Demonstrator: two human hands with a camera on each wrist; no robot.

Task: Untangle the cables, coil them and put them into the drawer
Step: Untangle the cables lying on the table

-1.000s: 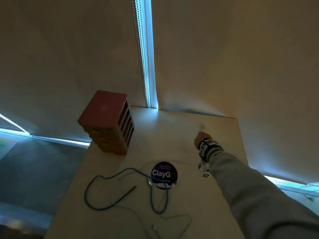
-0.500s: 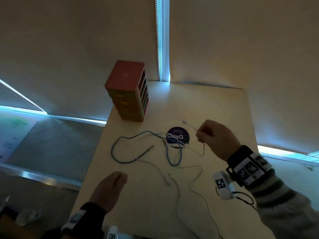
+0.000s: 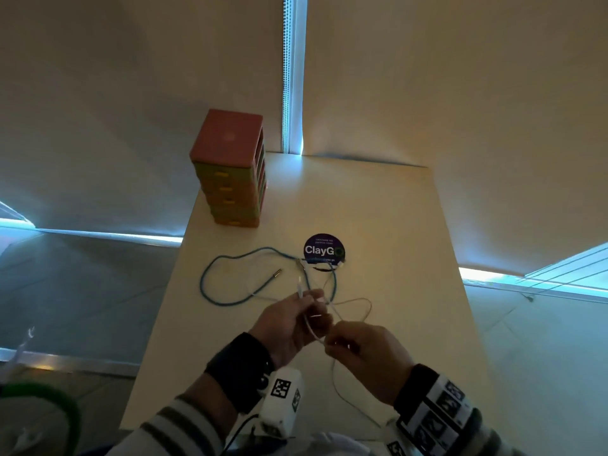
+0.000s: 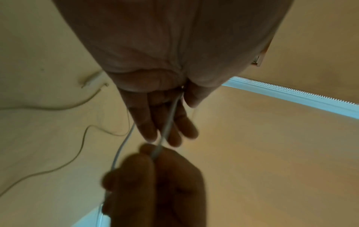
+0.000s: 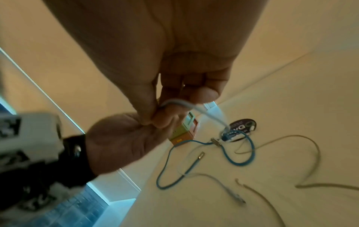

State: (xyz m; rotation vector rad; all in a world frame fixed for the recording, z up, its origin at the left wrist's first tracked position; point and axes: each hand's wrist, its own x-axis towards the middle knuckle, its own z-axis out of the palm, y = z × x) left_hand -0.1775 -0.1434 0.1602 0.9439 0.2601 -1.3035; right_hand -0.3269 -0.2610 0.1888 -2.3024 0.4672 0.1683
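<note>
Cables number two: white cable (image 3: 312, 327) in both hands, blue cable (image 3: 210, 274) lying.

The head view looks down and forward from above the surface (image 3: 378, 209), taking in both hands and the far wall. Each wrist view sits close behind its own palm, facing along the fingers — the left toward bare surface and blinds, the right toward the drawers (image 5: 184, 130). All three share the white cable (image 3: 312, 327) — held between the hands.
</note>
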